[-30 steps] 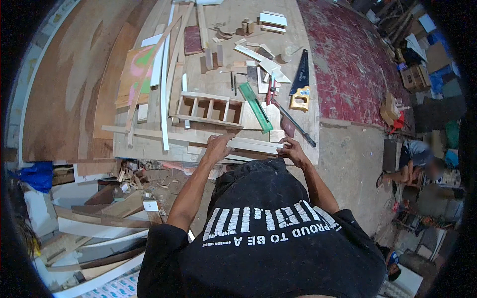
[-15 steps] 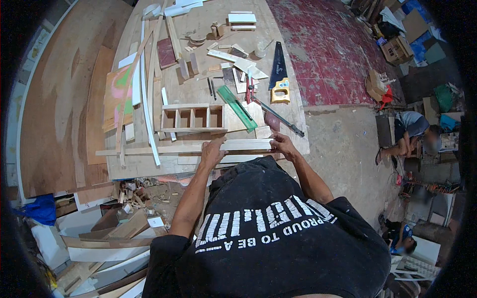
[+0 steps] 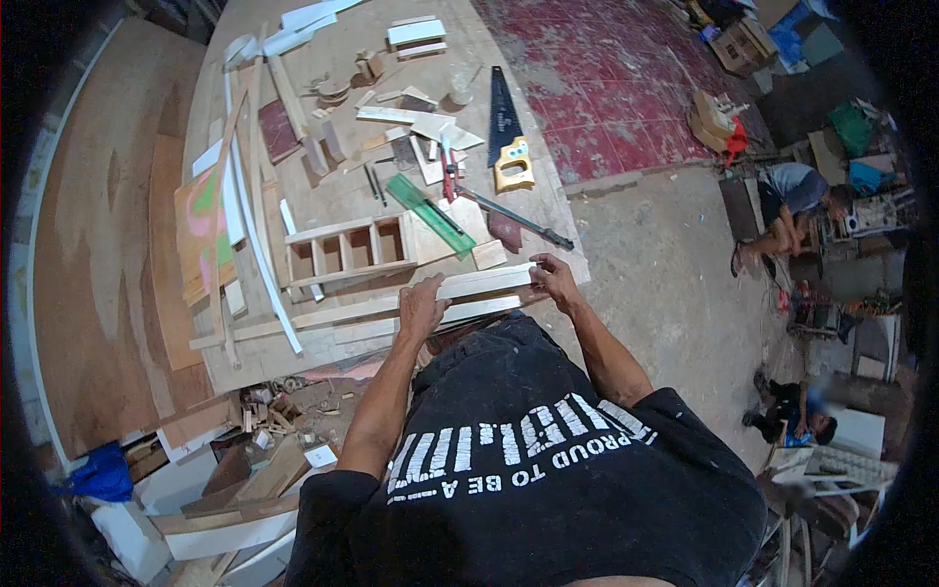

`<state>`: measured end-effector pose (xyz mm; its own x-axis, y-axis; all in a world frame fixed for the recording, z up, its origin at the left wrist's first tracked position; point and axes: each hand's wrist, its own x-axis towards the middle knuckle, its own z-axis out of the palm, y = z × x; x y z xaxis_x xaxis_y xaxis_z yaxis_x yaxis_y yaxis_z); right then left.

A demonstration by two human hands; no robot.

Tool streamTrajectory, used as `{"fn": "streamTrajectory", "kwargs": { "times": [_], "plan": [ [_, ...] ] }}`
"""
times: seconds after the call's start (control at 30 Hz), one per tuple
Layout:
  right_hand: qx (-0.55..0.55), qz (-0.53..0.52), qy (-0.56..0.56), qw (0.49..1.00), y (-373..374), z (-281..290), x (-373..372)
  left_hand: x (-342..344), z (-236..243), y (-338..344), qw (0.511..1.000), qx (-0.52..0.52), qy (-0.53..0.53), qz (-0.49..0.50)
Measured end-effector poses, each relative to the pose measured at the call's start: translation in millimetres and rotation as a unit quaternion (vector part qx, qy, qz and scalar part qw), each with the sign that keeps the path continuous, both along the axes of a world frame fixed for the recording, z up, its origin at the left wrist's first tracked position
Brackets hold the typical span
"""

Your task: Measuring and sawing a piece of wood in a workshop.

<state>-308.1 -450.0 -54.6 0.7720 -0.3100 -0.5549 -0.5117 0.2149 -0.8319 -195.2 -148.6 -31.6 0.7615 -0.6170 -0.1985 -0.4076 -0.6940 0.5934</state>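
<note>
A long pale wooden strip (image 3: 489,281) lies along the near edge of the worktable and runs off to the left. My left hand (image 3: 423,307) is closed over it near its middle, fingers wrapped on top. At its right end my right hand (image 3: 555,282) pinches the strip between thumb and fingers. Just beyond the strip sits a small wooden frame (image 3: 344,252) divided into several compartments. A green plastic piece (image 3: 423,208) with a dark slim tool on it lies farther right. Between my body and the held strip, another pale strip (image 3: 484,307) shows partly.
A handsaw (image 3: 514,164) with a yellow handle lies near the table's (image 3: 362,98) right edge. Beside it is a long dark tool (image 3: 518,220) with red parts. Wood offcuts (image 3: 430,122) are scattered beyond. Scrap boards (image 3: 235,499) fill the lower left; two people sit at the right.
The whole view has shifted, so the table appears tilted and farther left. Both hands stay on the strip, and a pencil-like line now shows on its face between them.
</note>
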Motion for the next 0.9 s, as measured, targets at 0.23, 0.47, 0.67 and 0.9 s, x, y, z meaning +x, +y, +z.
{"fn": "streamTrajectory", "kwargs": {
  "times": [0.23, 0.47, 0.67, 0.9],
  "plan": [
    [0.01, -0.076, -0.027, 0.997, -18, 1, -19, -7, -4, -28, 0.999, -0.017, -0.036, -0.026],
    [-0.101, -0.043, -0.015, 0.994, -40, -13, -19, -12, -4, -56, 0.998, 0.033, -0.039, -0.039],
    [-0.297, 0.027, -0.037, 0.954, -68, -39, -15, -10, -10, -81, 0.995, 0.031, -0.075, -0.061],
    [-0.423, 0.07, -0.038, 0.903, -69, -31, -8, -9, -23, -86, 0.997, 0.01, -0.045, -0.067]
  ]
}}
